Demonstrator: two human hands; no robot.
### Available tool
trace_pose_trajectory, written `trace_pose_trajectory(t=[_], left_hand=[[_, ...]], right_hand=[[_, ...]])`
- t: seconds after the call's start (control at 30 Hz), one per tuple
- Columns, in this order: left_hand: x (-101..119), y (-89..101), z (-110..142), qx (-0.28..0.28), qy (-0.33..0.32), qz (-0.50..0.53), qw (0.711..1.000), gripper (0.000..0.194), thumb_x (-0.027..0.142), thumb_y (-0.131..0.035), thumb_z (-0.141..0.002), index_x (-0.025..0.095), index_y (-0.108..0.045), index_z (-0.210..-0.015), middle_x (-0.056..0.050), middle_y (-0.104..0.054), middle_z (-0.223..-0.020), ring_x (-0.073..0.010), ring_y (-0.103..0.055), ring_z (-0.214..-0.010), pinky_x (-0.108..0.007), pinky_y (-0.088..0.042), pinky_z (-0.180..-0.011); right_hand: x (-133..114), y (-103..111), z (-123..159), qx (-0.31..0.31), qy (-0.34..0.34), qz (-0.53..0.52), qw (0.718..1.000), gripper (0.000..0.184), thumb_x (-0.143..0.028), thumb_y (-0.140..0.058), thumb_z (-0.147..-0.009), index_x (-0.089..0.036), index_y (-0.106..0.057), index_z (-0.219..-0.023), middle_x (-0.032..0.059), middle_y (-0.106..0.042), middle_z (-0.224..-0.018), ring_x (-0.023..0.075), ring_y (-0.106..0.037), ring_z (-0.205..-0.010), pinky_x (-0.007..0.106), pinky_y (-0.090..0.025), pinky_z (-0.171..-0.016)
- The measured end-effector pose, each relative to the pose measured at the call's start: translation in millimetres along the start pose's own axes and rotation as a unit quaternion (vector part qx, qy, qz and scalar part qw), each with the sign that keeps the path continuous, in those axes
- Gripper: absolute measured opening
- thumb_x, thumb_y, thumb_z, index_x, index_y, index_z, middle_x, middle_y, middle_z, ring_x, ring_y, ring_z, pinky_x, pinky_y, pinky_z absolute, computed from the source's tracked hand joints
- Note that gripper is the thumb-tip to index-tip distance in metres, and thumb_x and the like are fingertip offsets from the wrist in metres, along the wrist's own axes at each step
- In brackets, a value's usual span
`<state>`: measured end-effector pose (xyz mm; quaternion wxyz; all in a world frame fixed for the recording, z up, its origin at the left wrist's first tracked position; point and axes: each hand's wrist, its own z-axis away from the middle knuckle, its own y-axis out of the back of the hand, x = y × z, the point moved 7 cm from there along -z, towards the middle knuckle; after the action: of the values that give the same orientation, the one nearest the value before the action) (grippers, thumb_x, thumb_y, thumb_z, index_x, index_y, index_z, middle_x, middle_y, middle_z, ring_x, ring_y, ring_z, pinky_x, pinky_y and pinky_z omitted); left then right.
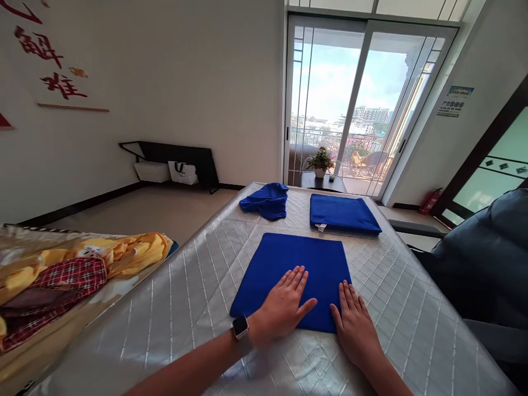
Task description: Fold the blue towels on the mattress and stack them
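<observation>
A flat blue cloth [297, 257], folded into a near-rectangle, lies on the silver quilted mattress [206, 286] in front of me. My left hand [282, 305] rests on the cloth's near part, palm down with the fingers stretched out. At its near right edge lies my right hand [355, 324], also flat, with its fingers extended and the fingertips by the cloth's border. Beyond sits a thicker folded blue cloth [344, 213] with a small white tag. To its left is a crumpled blue cloth [266, 201].
On the left, a lower bed holds yellow and red plaid cloth [82, 269]. A dark sofa [487, 253] stands close on the right. Past the mattress's far end are a small table with a potted plant [320, 161] and a sliding glass door [330, 99].
</observation>
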<state>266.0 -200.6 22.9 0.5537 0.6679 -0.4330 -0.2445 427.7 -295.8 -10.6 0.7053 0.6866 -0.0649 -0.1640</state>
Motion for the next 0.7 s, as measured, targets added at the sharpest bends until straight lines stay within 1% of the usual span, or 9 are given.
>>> trace_pose_trajectory(t=[0.03, 0.1, 0.17, 0.23, 0.33, 0.43, 0.53, 0.6, 0.7], left_hand=[[20, -3.8, -7, 0.002, -0.032, 0.012, 0.999, 0.074, 0.063, -0.027, -0.104, 0.014, -0.031, -0.159, -0.013, -0.031, -0.164, -0.0244, -0.023, -0.154, -0.042, -0.025, -0.125], [49, -12.5, -18, 0.004, -0.063, 0.030, 0.998, 0.073, 0.062, -0.026, -0.104, 0.013, -0.030, -0.159, -0.013, -0.031, -0.164, -0.0235, -0.022, -0.154, -0.041, -0.022, -0.126], [61, -20.2, -25, 0.001, -0.070, 0.038, 0.997, 0.073, 0.061, -0.025, -0.105, 0.013, -0.029, -0.160, -0.013, -0.030, -0.164, -0.0237, -0.022, -0.154, -0.041, -0.022, -0.126], [59, -23.1, -22, -0.001, -0.067, 0.037, 0.997, 0.073, 0.061, -0.024, -0.105, 0.014, -0.027, -0.161, -0.013, -0.030, -0.164, -0.0237, -0.023, -0.154, -0.041, -0.022, -0.126], [39, -18.3, -4, -0.006, -0.057, 0.021, 0.998, 0.072, 0.061, -0.026, -0.105, 0.018, -0.021, -0.162, -0.011, -0.028, -0.165, -0.0239, -0.023, -0.154, -0.042, -0.022, -0.126], [8, -8.1, 27, -0.012, -0.034, -0.010, 0.999, 0.073, 0.061, -0.030, -0.104, 0.022, -0.012, -0.163, -0.009, -0.025, -0.166, -0.0242, -0.025, -0.154, -0.042, -0.024, -0.125], [-28, 2.4, 63, 0.000, 0.020, -0.044, 0.999, 0.073, 0.060, -0.033, -0.104, 0.028, -0.004, -0.162, -0.005, -0.026, -0.167, -0.0243, -0.030, -0.152, -0.042, -0.026, -0.124], [-50, 6.3, 85, 0.007, 0.062, -0.062, 0.996, 0.072, 0.060, -0.034, -0.104, 0.030, -0.003, -0.162, -0.003, -0.026, -0.167, -0.0249, -0.032, -0.151, -0.042, -0.028, -0.123], [-70, 8.5, 109, 0.022, 0.098, -0.082, 0.992, 0.072, 0.060, -0.033, -0.104, 0.030, -0.004, -0.162, -0.004, -0.028, -0.167, -0.0260, -0.036, -0.149, -0.043, -0.033, -0.119]], right_hand=[[0, 0, 0, 0.000, 0.001, 0.004, 1.000, 0.070, -0.048, -0.018, -0.103, -0.007, -0.020, -0.160, 0.0082, -0.011, -0.169, 0.0216, -0.009, -0.156, 0.042, -0.009, -0.127], [0, -1, 0, 0.000, 0.007, 0.010, 1.000, 0.069, -0.045, -0.019, -0.103, -0.007, -0.022, -0.160, 0.0086, -0.012, -0.168, 0.0222, -0.009, -0.156, 0.043, -0.009, -0.127], [0, -2, 0, 0.002, 0.012, 0.012, 1.000, 0.068, -0.044, -0.018, -0.103, -0.007, -0.024, -0.160, 0.0086, -0.013, -0.168, 0.0225, -0.009, -0.156, 0.043, -0.009, -0.127], [0, -2, 0, 0.003, 0.014, 0.014, 1.000, 0.068, -0.044, -0.018, -0.103, -0.008, -0.024, -0.160, 0.0083, -0.013, -0.168, 0.0224, -0.009, -0.156, 0.043, -0.009, -0.127], [0, -1, 0, 0.007, 0.008, 0.016, 1.000, 0.070, -0.047, -0.018, -0.103, -0.008, -0.021, -0.160, 0.0078, -0.011, -0.169, 0.0220, -0.009, -0.156, 0.042, -0.009, -0.127], [0, -1, -1, 0.007, 0.003, 0.015, 1.000, 0.070, -0.047, -0.018, -0.103, -0.008, -0.019, -0.161, 0.0072, -0.010, -0.169, 0.0215, -0.009, -0.156, 0.042, -0.010, -0.127], [1, -3, -1, 0.002, 0.001, 0.010, 1.000, 0.070, -0.047, -0.019, -0.102, -0.008, -0.019, -0.161, 0.0067, -0.010, -0.169, 0.0213, -0.008, -0.156, 0.043, -0.010, -0.127], [2, -5, -1, 0.003, 0.000, 0.007, 1.000, 0.071, -0.048, -0.018, -0.102, -0.008, -0.019, -0.161, 0.0065, -0.010, -0.169, 0.0211, -0.008, -0.156, 0.043, -0.010, -0.127], [3, -8, -1, 0.018, 0.010, 0.012, 1.000, 0.071, -0.048, -0.017, -0.102, -0.008, -0.021, -0.161, 0.0071, -0.012, -0.169, 0.0210, -0.009, -0.156, 0.044, -0.010, -0.127]])
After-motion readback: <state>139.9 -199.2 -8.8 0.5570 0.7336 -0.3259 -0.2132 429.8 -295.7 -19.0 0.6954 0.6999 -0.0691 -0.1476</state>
